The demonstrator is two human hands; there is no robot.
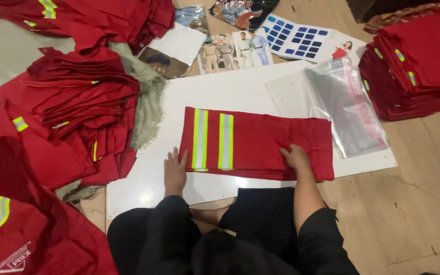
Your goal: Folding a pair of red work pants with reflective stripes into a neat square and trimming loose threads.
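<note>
I'm mid-fold, I judge, squaring a red garment (pixel 260 145) with reflective stripes on the white board (pixel 240 89). My left hand (pixel 174 170) lies flat and open at the garment's 8 o'clock edge, gripping nothing. My right hand (pixel 296 157) presses its 5 o'clock corner, fingers spread, palm down. The clear bag (pixel 350 109) waits at 2 o'clock; next calls for a neat, tight fold, I'd say.
</note>
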